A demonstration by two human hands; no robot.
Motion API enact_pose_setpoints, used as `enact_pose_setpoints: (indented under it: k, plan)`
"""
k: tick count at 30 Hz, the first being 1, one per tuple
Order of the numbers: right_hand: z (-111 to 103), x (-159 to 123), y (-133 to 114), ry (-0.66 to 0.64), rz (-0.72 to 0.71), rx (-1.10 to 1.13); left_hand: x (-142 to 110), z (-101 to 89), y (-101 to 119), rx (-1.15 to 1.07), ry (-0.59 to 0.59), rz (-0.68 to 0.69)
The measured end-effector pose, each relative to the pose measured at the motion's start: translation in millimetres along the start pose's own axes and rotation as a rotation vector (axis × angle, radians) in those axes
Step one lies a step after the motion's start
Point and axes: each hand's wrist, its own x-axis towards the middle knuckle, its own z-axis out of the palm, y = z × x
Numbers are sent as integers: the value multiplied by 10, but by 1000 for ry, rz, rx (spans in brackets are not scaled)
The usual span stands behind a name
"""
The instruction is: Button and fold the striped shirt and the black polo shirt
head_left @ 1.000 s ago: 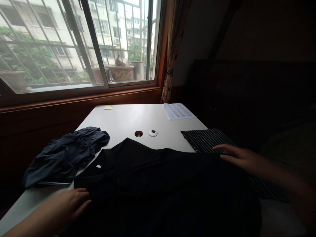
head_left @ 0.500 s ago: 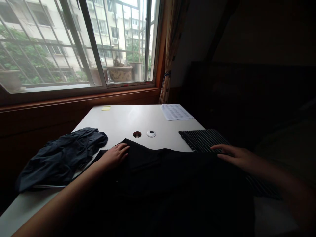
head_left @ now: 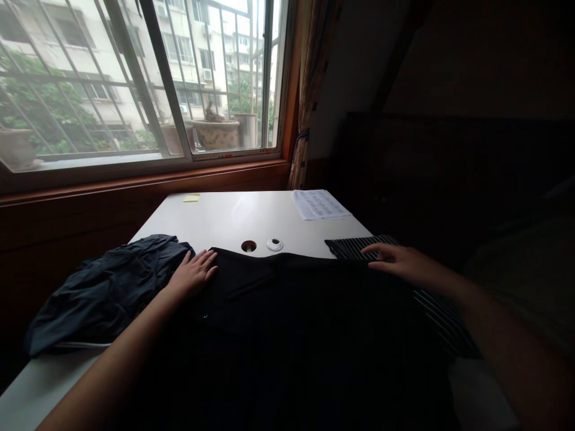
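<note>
A large black garment [head_left: 287, 323] spreads over the near part of the white table and reaches toward me. My left hand [head_left: 193, 272] lies on its far left corner, palm down, fingers stretched out. At its far right edge is my right hand [head_left: 399, 261], pointing left with thumb and index finger apart. The thumb rests by the black cloth's edge; the index finger is over a black-and-white striped garment [head_left: 353, 244]. That striped piece is partly covered by the black one. A crumpled dark blue-grey garment [head_left: 103, 287] lies just left of my left hand.
The white table [head_left: 224, 221] carries printed papers [head_left: 320, 205] at the back right and a yellow sticky note [head_left: 191, 197] at the back left. A round hole [head_left: 248, 246] sits beside a white round cap [head_left: 274, 244]. Beyond is a barred window [head_left: 135, 84]; the right side is very dark.
My left hand has slid left with the garment's corner. My right hand has moved left and away from me, and the black garment's far edge now sits farther up the table.
</note>
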Motion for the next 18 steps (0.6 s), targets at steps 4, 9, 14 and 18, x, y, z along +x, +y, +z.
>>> enact_pose_setpoints:
  k: [4, 9, 14, 18]
  plan:
    - [36, 335, 44, 2, 1, -7, 91, -40, -27, -16, -16, -46]
    - [129, 577, 404, -103, 82, 40, 260, -124, -45, -54, -11, -76]
    - [200, 495, 708, -174, 193, 142, 487, -156, -60, -70, 23, -168]
    - [210, 290, 794, -222, 206, 272, 644, -99, -119, -116, -15, -184]
